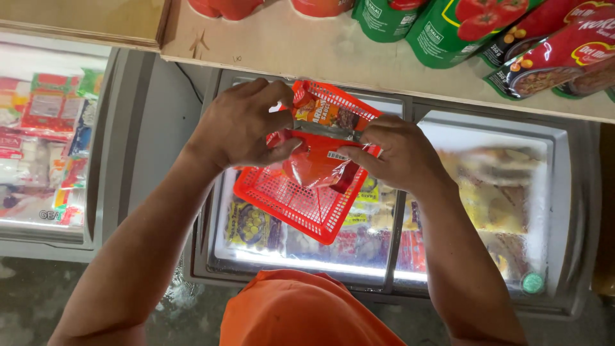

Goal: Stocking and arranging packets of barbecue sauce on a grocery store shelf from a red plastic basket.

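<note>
Both hands pinch a red packet: left hand (240,125), right hand (397,154), packet (317,168) above the red basket (291,205); setting it down needs a steady lowering.

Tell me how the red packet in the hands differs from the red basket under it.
The red packet is glossy, partly see-through film, crumpled; the red basket is stiff plastic mesh with holes. The packet is smaller and held up by the left hand and right hand; the basket is larger and rests on the freezer lid, tilted cornerwise. The basket holds another orange packet. Both are red.
</note>
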